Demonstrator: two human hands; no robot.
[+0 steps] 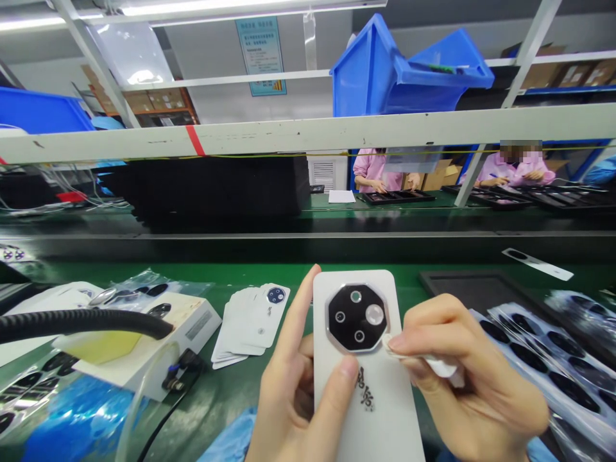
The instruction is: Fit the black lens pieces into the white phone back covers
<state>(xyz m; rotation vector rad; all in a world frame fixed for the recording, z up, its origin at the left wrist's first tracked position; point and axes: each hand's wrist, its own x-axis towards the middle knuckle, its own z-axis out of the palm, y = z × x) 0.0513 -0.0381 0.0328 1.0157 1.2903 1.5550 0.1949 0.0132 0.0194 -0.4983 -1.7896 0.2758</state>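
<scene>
A white phone back (pixel 385 410) with a black octagonal camera panel (pixel 356 319) stands tilted up before me in the head view. My left hand (pixel 308 391) grips it from the left, thumb on its face just under the panel and the other fingers behind. Pinched in my right hand (pixel 462 366) is a white cloth (pixel 440 367), its edge touching the lower right corner of the camera panel. Left of my left hand lies a fanned stack of white phone back covers (pixel 243 327), the top one with a round camera print.
A black hose (pixel 91 324) reaches over a white box (pixel 192 333) at left, near blue film (pixel 79 417). Sheets of black lens covers (pixel 553 359) and a dark tray (pixel 462 287) lie at right. Blue bins (pixel 368 74) sit above; two people (pixel 373 170) in pink work across the bench.
</scene>
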